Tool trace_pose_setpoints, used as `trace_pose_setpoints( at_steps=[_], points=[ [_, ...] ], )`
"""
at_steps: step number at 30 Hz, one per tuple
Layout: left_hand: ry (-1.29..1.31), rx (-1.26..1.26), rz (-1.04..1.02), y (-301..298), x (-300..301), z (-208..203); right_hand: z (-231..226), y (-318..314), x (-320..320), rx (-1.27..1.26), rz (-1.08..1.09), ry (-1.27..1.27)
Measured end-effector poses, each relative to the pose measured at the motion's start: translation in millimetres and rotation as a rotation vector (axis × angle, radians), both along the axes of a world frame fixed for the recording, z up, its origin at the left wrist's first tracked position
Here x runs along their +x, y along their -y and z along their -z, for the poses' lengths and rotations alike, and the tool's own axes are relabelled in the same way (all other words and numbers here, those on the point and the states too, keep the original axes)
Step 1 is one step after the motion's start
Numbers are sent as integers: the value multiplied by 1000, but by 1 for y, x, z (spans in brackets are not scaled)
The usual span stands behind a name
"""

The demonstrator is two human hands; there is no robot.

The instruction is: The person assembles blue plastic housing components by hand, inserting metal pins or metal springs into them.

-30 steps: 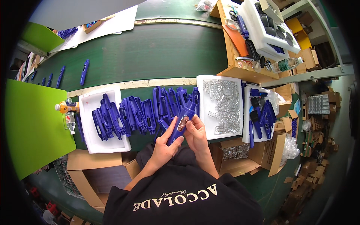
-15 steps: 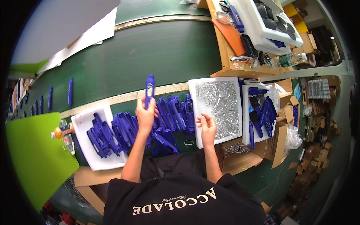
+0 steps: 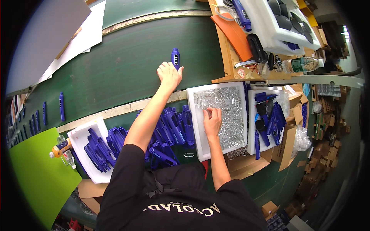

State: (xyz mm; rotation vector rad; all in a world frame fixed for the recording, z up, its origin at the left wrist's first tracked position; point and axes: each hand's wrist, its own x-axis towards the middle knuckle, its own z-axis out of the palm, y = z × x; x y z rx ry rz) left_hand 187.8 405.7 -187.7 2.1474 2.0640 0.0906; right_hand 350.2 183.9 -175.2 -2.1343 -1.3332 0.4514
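Out over the green surface, my left hand (image 3: 170, 74) closes on the lower end of a blue plastic casing (image 3: 175, 57). A slotted, silvery insert shows on the casing's upper face. My right hand (image 3: 212, 121) hovers over the left part of a white foam tray (image 3: 194, 131) filled with small shiny clear-looking pieces (image 3: 225, 111). Its fingers are pinched together; whatever lies between them is too small to tell. Several more blue casings (image 3: 175, 131) are heaped beside that tray, partly behind my left forearm.
On the left, another foam tray (image 3: 101, 175) holds blue casings, near an orange-labelled bottle (image 3: 61, 148). A separate casing (image 3: 61, 106) lies on the green surface (image 3: 135, 57). At right are a wooden shelf (image 3: 227, 67), a water bottle (image 3: 304, 64) and an open cardboard box (image 3: 289, 148).
My left hand has moved forward and right with the blue casing, from above the heap to the green surface. My right hand has shifted slightly up and left, its fingers drawn closer together.
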Motion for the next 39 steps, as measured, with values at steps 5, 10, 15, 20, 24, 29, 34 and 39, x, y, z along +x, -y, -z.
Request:
trace_pose_setpoints(
  at_steps=[5, 10, 15, 20, 24, 29, 34, 39],
  points=[
    [360, 185, 75, 79, -47, -28, -26, 10, 0, 198, -28, -56],
    [465, -293, -104, 243, -53, -57, -64, 42, -26, 215, 97, -863],
    [407, -249, -193, 261, -21, -47, -86, 75, -36, 220, 15, -1114],
    [420, -284, -191, 256, -32, -51, -113, 99, -34, 192, 162, -1179],
    [571, -242, -384, 264, -50, -45, -127, 101, -33, 170, 110, -1156],
    [527, -177, -336, 264, -39, -50, -125, 95, -39, 175, 88, -1191],
    [568, 18, -228, 270, -55, -52, -126, 95, -33, 172, 77, -1174],
    [926, 92, -176, 273, -71, -68, -114, 96, -16, 132, 49, -1123]
  ],
)
